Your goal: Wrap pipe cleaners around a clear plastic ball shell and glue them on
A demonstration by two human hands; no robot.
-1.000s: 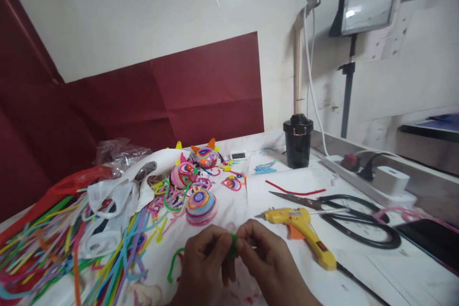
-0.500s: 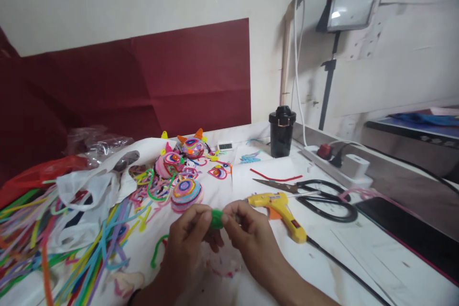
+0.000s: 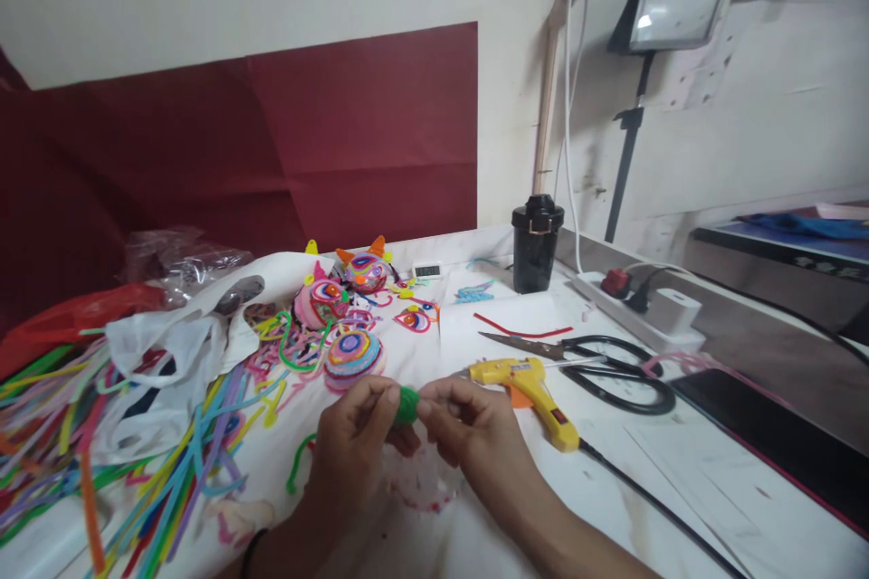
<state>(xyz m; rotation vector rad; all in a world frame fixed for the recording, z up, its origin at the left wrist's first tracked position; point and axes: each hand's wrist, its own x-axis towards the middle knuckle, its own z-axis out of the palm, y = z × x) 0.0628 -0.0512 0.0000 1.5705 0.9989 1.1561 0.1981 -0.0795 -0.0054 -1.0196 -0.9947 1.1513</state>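
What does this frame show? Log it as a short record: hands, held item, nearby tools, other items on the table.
left hand: pinches the green coil from the left
right hand: pinches the same coil from the right
held item: small green coil, lifted above the table
nearby tools: yellow glue gun just right of the hands; black-handled scissors behind it
other items: loose coloured pipe cleaners at left; coiled colourful figures behind the hands; black cup; power strip
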